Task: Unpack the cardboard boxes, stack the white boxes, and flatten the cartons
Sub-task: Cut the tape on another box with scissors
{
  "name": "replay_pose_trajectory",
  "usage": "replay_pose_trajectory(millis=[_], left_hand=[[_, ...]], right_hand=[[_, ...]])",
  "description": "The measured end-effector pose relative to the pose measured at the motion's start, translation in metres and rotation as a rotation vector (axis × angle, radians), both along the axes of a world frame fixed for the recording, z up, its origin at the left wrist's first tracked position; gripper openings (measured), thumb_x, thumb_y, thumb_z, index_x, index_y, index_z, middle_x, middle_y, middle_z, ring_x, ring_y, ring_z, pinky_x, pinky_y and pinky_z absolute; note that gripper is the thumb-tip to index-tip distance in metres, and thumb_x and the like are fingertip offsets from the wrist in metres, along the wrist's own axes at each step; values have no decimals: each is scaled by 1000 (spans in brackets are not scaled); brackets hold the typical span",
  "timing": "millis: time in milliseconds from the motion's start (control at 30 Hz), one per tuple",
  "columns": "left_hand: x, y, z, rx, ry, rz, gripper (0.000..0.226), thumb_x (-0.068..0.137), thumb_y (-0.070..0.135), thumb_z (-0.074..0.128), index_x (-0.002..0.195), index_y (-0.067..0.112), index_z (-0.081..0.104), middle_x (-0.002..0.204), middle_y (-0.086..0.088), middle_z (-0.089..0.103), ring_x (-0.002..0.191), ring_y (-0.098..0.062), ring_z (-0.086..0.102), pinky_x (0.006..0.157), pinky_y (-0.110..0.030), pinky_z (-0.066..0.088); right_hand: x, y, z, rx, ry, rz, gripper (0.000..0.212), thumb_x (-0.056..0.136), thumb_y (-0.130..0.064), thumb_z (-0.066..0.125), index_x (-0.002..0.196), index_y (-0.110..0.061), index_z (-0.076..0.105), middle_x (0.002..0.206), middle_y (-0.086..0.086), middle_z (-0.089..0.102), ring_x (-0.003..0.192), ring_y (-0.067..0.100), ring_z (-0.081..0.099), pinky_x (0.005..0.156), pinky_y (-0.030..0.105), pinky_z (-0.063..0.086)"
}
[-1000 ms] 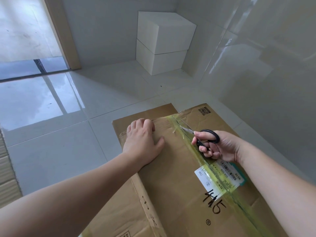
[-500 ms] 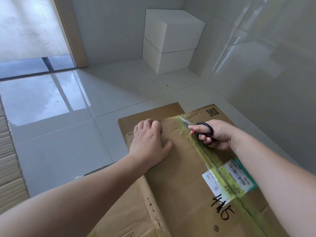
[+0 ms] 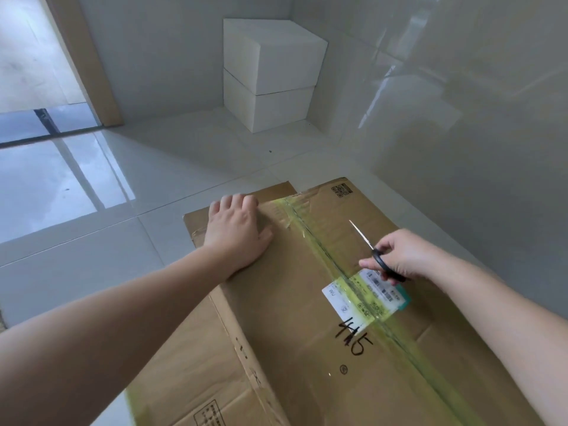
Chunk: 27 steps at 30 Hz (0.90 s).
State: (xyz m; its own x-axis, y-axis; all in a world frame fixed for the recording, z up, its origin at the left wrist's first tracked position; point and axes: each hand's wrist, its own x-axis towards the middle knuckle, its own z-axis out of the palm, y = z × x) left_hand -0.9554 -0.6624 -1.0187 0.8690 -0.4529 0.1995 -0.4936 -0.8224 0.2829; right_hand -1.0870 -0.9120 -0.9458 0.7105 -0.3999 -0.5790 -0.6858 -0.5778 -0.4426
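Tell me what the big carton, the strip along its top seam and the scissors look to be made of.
Carton: brown cardboard, matte, creased at the edges. Seam strip: yellowish see-through plastic tape, glossy and wrinkled. Scissors: shiny, likely steel blades; black handles, probably plastic, gripped by the right hand.

left hand [image 3: 236, 229] flat on carton [image 3: 295, 318] | right hand [image 3: 402, 256] grips scissors [image 3: 373, 255]

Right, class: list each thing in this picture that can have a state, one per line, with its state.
cardboard box: flaps down, yellow tape along its seam
scissors: blades together, raised off the tape
right hand: grips the scissors
left hand: flat on the box top
white boxes: closed, stacked two high in the corner
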Motion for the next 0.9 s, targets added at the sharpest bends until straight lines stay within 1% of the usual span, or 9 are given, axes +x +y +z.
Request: replay_pose_trajectory(millis=[100, 200, 233, 300, 467, 600, 667, 800, 900], left_hand=[[3, -27, 8, 75, -56, -118, 62, 85, 57, 41, 129, 14, 43, 131, -7, 47, 123, -28, 38, 105, -41, 25], [6, -59, 9, 82, 8, -148, 70, 84, 62, 40, 134, 12, 39, 134, -12, 47, 124, -31, 42, 103, -43, 32], [8, -69, 8, 94, 30, -135, 74, 83, 65, 38, 135, 13, 38, 134, -13, 47, 124, -31, 44, 103, -43, 33], [8, -89, 4, 136, 43, -115, 80, 81, 71, 36, 136, 13, 37, 135, -14, 47, 124, -33, 44, 102, -45, 34], [10, -122, -6, 172, 16, -77, 84, 78, 74, 32, 133, 11, 39, 131, -17, 48, 121, -35, 44, 100, -48, 34], [10, -122, -10, 145, 31, -67, 83, 77, 74, 29, 131, 11, 38, 129, -16, 48, 121, -35, 43, 100, -49, 31], [8, -119, -6, 181, 70, -20, 86, 75, 74, 26, 132, 11, 37, 128, -17, 48, 121, -35, 43, 99, -50, 31], [13, -109, -2, 186, 145, 113, 94, 71, 77, 24, 136, 10, 35, 129, -18, 49, 120, -36, 44, 99, -51, 32], [16, -103, -1, 237, 149, 115, 94, 72, 80, 23, 135, 12, 36, 130, -15, 51, 120, -34, 45, 98, -51, 32]], right_hand=[[-36, -17, -4, -171, 71, -54, 34, 76, -38, 78, 80, -7, 65, 56, 7, 68, 46, 20, 64, 44, 24, 47], [-82, -26, -7, -365, 214, -40, 40, 79, -52, 68, 77, -12, 64, 55, 2, 69, 59, 18, 70, 67, 29, 56], [-96, -26, -8, -426, 241, -31, 43, 79, -57, 65, 76, -13, 63, 54, 0, 68, 60, 17, 69, 69, 28, 56], [-117, -24, -10, -524, 221, -16, 46, 79, -60, 62, 77, -15, 61, 54, -1, 67, 64, 16, 67, 62, 23, 50], [-136, -21, -11, -645, 135, -35, 39, 83, -55, 62, 84, -16, 53, 84, 2, 59, 77, 25, 53, 60, 27, 36], [-162, -24, -10, -763, 267, -85, 46, 86, -61, 52, 92, -15, 55, 82, 1, 55, 73, 24, 52, 52, 26, 34], [-181, -21, -8, -775, 415, -88, 53, 86, -65, 46, 99, -15, 59, 84, 2, 56, 77, 25, 54, 59, 26, 37], [-198, -22, -7, -749, 598, -158, 71, 87, -70, 33, 123, -12, 54, 123, 5, 59, 106, 26, 59, 79, 29, 44], [-199, -20, -10, -634, 673, -248, 76, 90, -67, 29, 134, -8, 46, 123, 9, 59, 106, 26, 60, 78, 28, 45]])
